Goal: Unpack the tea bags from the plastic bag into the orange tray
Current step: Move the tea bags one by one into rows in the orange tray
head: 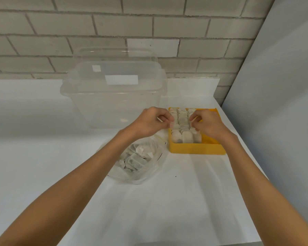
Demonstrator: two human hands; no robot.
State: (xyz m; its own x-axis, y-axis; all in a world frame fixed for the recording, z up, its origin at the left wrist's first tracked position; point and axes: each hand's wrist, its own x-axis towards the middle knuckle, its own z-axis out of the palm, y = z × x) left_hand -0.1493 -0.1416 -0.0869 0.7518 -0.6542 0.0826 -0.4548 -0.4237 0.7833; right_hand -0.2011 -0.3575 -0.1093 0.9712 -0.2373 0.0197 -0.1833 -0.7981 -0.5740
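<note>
The orange tray (196,150) stands on the white table at the right and holds several pale tea bags (182,136) in rows. Over the tray's left edge, my left hand (150,122) pinches the left end of a row of tea bags. My right hand (208,124) pinches the right end of the same row over the tray's middle. The clear plastic bag (140,160) lies open just left of the tray, under my left wrist, with several tea bags inside.
A large clear plastic box (114,96) with its lid on stands behind the bag, close to the brick wall. The table's right edge runs close beside the tray, next to a grey panel (283,103).
</note>
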